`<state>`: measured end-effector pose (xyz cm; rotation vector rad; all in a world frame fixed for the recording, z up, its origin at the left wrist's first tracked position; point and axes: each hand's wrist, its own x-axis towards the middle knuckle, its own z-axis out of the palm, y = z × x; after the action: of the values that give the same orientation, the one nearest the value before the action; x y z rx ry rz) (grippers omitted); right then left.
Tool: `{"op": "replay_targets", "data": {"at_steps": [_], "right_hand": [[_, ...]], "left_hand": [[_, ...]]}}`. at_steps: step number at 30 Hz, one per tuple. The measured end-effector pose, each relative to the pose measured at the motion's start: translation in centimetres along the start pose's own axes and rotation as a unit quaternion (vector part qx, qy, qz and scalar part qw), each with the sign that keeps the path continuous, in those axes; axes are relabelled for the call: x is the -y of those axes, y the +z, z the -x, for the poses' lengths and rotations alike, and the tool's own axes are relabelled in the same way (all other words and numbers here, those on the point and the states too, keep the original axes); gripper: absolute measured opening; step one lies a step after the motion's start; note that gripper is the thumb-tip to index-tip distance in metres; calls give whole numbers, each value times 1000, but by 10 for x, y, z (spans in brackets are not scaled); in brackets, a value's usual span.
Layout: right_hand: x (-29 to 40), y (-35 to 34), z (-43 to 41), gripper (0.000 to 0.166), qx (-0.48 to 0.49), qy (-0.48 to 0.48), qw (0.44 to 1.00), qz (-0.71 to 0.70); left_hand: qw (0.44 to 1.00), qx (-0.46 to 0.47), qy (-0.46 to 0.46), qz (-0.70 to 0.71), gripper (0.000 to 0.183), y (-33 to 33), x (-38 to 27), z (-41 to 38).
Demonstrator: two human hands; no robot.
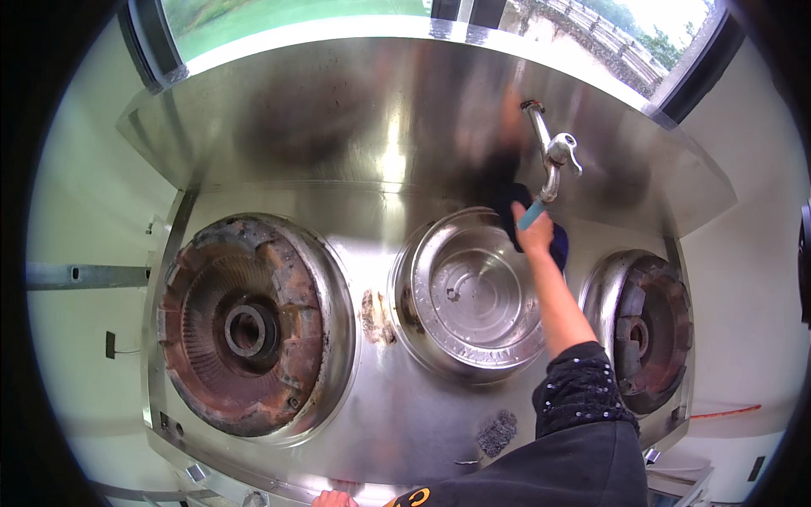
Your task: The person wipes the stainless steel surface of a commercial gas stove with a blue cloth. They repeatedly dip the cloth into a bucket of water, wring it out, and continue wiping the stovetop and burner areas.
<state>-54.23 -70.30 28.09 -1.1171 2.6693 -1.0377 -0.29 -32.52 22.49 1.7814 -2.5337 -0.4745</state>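
Observation:
My right hand point(535, 231) is stretched out to the back of the stainless steel stove top, pressing a dark blue cloth point(560, 246) at the back right rim of the round steel basin point(485, 298). The light blue tip of the tap's spout hangs over this hand and hides part of it. At the bottom edge of the picture my left hand point(334, 499) rests at the front edge of the counter; only its fingers show, and whether it holds anything cannot be seen. A steel wool scourer point(497, 433) lies on the counter in front of the basin.
A large rusty wok burner point(244, 326) stands at the left, a smaller-looking one point(656, 333) at the right, partly behind my sleeve. The metal tap point(561, 149) juts from the steel backsplash point(329, 120). A brown stain point(378, 317) marks the steel between the left burner and the basin.

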Motion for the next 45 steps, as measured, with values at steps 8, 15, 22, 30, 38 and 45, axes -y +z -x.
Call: {"op": "replay_targets", "data": {"at_steps": [8,15,22,30,38,45], "right_hand": [[69,65,89,44,159,-129,973,-104],[54,0,166,36,353,-181,916,-66],[31,-49,120,36,430,-112,891,-97],[63,43,80,39,96,6,993,66],[63,-10,171,42,332,-225,908,123],[17,-84,158,44,506,-242,785,262]], "left_hand": [[1000,-19,21,11,11,-9,-1,-4],[1000,4,-6,21,12,-4,-3,-2],[998,-60,9,-10,16,8,6,3],[999,-45,15,26,12,7,6,-6],[996,-74,19,37,16,11,4,-3],[997,-68,27,14,10,12,9,-4]]}}
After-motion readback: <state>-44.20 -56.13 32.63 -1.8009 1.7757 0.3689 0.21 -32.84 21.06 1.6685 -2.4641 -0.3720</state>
